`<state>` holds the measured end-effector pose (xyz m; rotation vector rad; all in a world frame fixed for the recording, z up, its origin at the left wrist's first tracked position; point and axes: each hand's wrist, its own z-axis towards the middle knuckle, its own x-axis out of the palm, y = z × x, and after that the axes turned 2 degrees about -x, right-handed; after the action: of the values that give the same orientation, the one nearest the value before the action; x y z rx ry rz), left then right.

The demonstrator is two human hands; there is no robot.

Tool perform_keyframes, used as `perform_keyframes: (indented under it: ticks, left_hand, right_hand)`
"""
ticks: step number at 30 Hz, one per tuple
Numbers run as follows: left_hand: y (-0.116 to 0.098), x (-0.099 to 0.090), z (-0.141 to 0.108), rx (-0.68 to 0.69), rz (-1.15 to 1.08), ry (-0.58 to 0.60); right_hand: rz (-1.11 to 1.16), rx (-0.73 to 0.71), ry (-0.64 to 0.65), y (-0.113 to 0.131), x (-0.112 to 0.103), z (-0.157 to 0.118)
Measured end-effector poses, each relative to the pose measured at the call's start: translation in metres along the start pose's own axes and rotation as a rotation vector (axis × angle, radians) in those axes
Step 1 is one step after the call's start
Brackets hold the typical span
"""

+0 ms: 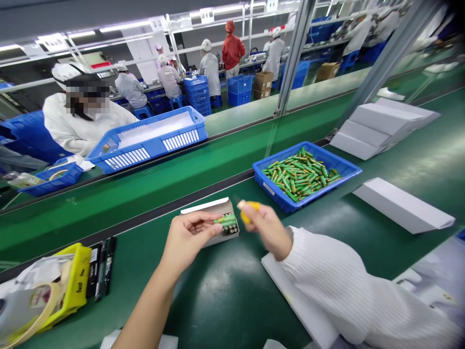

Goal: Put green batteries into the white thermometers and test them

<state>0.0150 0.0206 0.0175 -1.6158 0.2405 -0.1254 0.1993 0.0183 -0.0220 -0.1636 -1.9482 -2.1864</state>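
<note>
My left hand [194, 237] pinches green batteries [225, 220] between thumb and fingers, at the right end of an open white box [207, 206]. Dark, round battery ends [231, 229] show inside that end of the box. Just to the right, my right hand [267, 227] is closed around a small yellow object [250, 213], blurred by motion, so its kind is unclear. Beyond my right hand lies a blue tray [286, 207] heaped with loose green batteries [300, 172].
Folded white boxes [381, 128] are stacked at the right, with another white box [403, 203] nearer. A yellow basket [78, 281] and black pens [103, 266] sit at the left. Across the green bench, a person [83, 111] sits behind a long blue crate [152, 145].
</note>
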Motion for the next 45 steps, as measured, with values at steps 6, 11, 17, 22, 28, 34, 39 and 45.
perform_keyframes:
  ticks: [6,11,17,22,28,34,39,45]
  left_hand:
    - [0.007,0.011,-0.003,0.236,0.258,-0.078]
    - [0.006,0.014,-0.007,0.447,0.449,-0.03]
    - [0.001,0.001,0.0,0.217,0.283,-0.024]
    - [0.004,-0.005,0.003,0.208,0.395,-0.146]
    - [0.013,0.005,0.002,0.179,0.758,0.154]
    - [0.015,0.003,0.001,0.157,0.765,0.172]
    - [0.009,0.001,-0.002,0.137,0.794,0.197]
    - [0.01,0.002,-0.001,0.108,0.796,0.193]
  right_hand:
    - [0.099,0.038,0.036,-0.002,-0.001,0.004]
    - [0.132,0.146,0.146,-0.006,0.007,-0.002]
    - [0.129,0.222,0.25,-0.001,0.003,-0.001]
    - [-0.285,-0.009,-0.004,0.008,-0.013,0.007]
    - [-0.984,-0.297,-0.751,0.024,-0.085,0.028]
    - [-1.321,-0.283,-0.718,0.006,-0.129,0.042]
    - [-1.36,-0.318,-0.687,0.005,-0.12,0.04]
    - [-1.296,-0.247,-0.642,0.015,-0.103,0.036]
